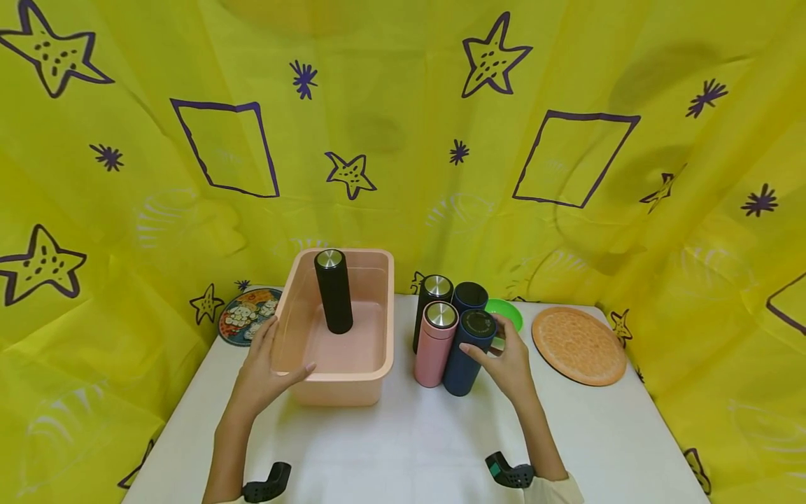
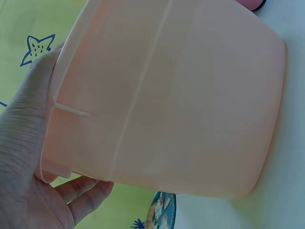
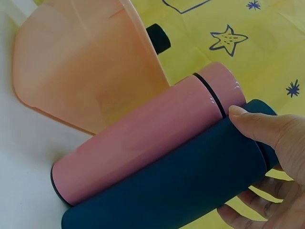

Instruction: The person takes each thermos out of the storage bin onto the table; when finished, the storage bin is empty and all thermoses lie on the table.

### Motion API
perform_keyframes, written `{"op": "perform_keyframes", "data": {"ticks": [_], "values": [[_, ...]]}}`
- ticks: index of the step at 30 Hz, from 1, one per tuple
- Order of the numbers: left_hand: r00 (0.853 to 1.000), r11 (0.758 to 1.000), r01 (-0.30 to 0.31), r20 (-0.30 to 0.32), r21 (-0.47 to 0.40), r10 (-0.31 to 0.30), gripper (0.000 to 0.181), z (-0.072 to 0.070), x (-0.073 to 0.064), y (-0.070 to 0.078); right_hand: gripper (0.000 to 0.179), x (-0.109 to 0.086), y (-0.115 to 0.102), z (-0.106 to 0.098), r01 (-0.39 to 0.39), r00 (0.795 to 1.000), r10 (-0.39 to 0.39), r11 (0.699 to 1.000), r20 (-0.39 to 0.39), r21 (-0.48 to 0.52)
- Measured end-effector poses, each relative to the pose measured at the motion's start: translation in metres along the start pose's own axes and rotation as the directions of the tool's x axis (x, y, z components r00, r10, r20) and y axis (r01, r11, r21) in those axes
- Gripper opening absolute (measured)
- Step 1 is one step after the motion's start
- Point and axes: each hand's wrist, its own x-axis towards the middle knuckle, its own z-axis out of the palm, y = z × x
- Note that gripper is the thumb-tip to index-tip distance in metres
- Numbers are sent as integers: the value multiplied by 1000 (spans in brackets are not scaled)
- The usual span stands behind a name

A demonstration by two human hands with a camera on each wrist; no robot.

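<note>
My left hand (image 1: 263, 374) grips the front left corner of a peach plastic tub (image 1: 336, 394), its fingers along the left rim and its thumb at the front rim. Inside the tub stands a black thermos bottle (image 1: 336, 297) with a silver lid. On the right, my right hand (image 1: 511, 364) holds a navy blue thermos bottle (image 1: 462, 369) near its top, thumb on the near side and fingers around the far side. Right beside it stands a pink thermos bottle (image 3: 143, 143) with a silver-topped lid. Behind these two are another black bottle (image 1: 422, 315) and a second navy bottle (image 1: 470, 295).
A green bowl (image 1: 507, 311) sits behind the right hand, partly hidden. Farther right lies a round orange-brown mat (image 1: 579, 344). A round patterned plate (image 1: 242, 318) lies left of the tub. Yellow printed curtain (image 1: 415, 175) encloses the white table (image 1: 409, 448) at back and sides.
</note>
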Motion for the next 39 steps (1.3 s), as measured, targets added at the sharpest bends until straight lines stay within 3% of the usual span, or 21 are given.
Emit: {"op": "perform_keyframes", "data": {"ticks": [9,23,30,39], "values": [[1000,1000,2,-2,8,-2,113,0,0,-1,81,-1,-1,-2,-23,999,23,1000,22,-3],[1000,1000,10,1,1,-10,114,0,0,-1,83,1,-9,-8,38,999,-38,999,-13,17],[1000,1000,24,7,1,-24,114,0,0,-1,82,2,-16,-12,32,999,-31,999,-19,42],[999,999,32,15,-7,-32,113,-1,1,-1,78,9,-28,-21,120,990,-120,993,-78,4]]}}
